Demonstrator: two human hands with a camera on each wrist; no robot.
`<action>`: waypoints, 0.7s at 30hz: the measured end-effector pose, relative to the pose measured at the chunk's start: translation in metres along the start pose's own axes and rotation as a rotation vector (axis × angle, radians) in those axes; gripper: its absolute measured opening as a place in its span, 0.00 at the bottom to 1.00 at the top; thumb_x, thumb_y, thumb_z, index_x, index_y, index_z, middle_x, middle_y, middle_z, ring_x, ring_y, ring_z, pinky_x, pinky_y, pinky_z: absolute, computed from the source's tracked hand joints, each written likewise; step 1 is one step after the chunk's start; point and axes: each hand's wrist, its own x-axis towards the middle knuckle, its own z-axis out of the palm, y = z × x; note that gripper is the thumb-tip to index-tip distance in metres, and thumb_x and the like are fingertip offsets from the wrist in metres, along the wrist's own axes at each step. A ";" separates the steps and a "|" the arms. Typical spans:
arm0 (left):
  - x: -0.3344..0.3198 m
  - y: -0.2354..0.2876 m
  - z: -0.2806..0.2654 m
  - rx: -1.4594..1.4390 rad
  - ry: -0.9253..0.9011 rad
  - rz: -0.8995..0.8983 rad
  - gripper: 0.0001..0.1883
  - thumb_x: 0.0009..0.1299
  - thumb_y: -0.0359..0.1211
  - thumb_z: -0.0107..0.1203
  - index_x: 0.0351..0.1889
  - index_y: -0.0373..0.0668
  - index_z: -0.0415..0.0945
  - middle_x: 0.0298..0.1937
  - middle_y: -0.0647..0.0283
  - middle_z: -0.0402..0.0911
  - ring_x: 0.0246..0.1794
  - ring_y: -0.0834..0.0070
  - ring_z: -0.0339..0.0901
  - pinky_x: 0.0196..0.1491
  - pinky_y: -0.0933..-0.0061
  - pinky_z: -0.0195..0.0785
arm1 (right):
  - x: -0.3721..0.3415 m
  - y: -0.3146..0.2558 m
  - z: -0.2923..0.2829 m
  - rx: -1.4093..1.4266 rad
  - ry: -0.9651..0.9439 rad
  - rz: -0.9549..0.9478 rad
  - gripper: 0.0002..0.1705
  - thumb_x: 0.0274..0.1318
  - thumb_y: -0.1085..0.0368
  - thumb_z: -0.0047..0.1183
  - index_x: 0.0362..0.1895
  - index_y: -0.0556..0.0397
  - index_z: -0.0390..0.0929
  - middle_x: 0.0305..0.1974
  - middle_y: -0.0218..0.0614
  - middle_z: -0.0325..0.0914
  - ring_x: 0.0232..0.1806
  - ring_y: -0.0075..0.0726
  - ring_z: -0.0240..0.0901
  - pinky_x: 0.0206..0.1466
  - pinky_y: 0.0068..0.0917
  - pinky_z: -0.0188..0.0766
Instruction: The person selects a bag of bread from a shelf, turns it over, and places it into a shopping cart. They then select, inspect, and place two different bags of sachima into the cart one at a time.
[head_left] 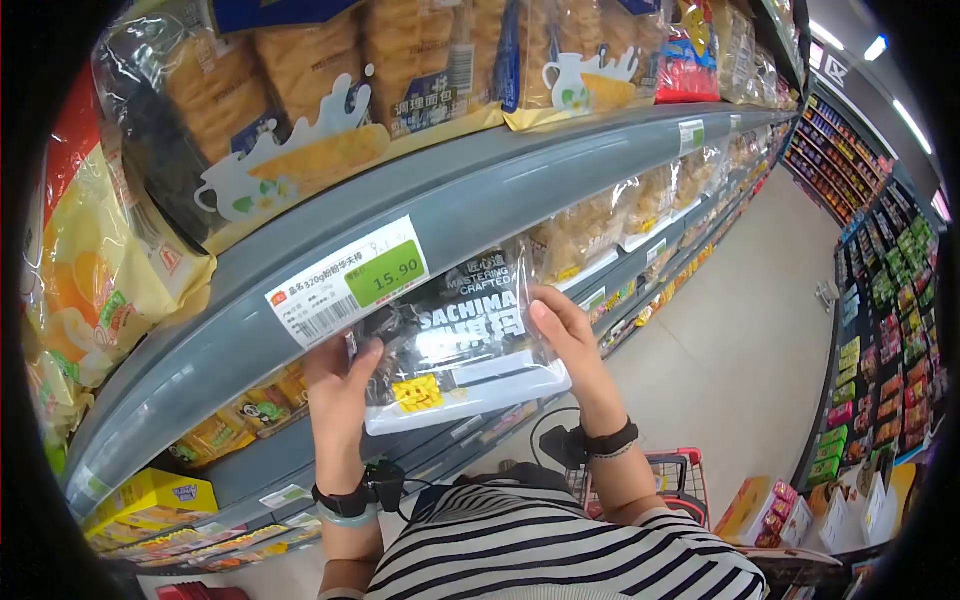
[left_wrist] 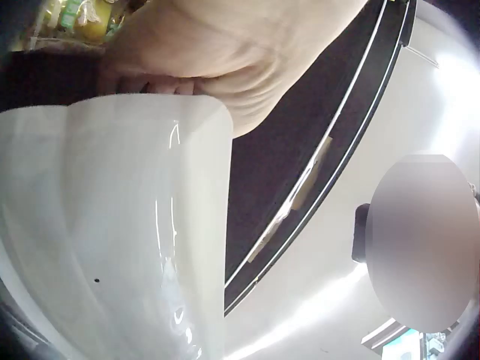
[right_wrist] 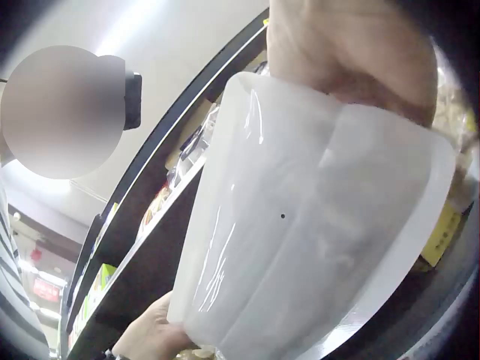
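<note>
Both hands hold a black and white bag of sachima (head_left: 470, 325) by its two sides, just below a shelf edge. The left hand (head_left: 340, 385) grips the left side, thumb over the front. On the opposite side the right hand (head_left: 570, 335) has its thumb on the printed front and its fingers behind. The bag's front carries large white lettering and a yellow cartoon piece near the white bottom. Its white, glossy bottom (left_wrist: 142, 210) fills much of the left wrist view, with the left hand above it. In the right wrist view the same white bottom (right_wrist: 315, 217) faces the camera.
A grey shelf edge (head_left: 560, 180) with a price tag (head_left: 350, 280) curves across above the bag. Large packs of bread (head_left: 330, 100) stand on that shelf. A red-handled shopping cart (head_left: 685, 480) is near the person's right side. The aisle floor (head_left: 690, 300) runs ahead to more shelves (head_left: 890, 340).
</note>
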 end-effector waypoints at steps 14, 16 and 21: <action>0.010 -0.046 0.022 0.096 0.382 0.186 0.11 0.62 0.21 0.56 0.42 0.36 0.71 0.36 0.67 0.76 0.38 0.80 0.72 0.45 0.80 0.63 | 0.053 0.042 0.005 -0.160 -0.269 -0.240 0.42 0.47 0.65 0.62 0.62 0.66 0.53 0.59 0.47 0.62 0.62 0.38 0.57 0.65 0.30 0.51; 0.005 -0.039 0.021 0.328 0.334 0.267 0.12 0.61 0.22 0.56 0.43 0.35 0.70 0.38 0.63 0.75 0.41 0.76 0.72 0.48 0.75 0.62 | 0.054 0.046 0.007 -0.221 -0.247 -0.264 0.43 0.46 0.64 0.63 0.63 0.65 0.53 0.59 0.48 0.62 0.62 0.39 0.57 0.65 0.30 0.51; -0.016 -0.022 0.028 0.807 0.076 0.180 0.22 0.60 0.26 0.57 0.52 0.35 0.67 0.53 0.50 0.70 0.58 0.59 0.64 0.61 0.63 0.55 | 0.052 0.066 0.015 -0.634 0.005 -0.376 0.40 0.37 0.64 0.67 0.54 0.64 0.60 0.48 0.51 0.67 0.50 0.55 0.64 0.53 0.38 0.62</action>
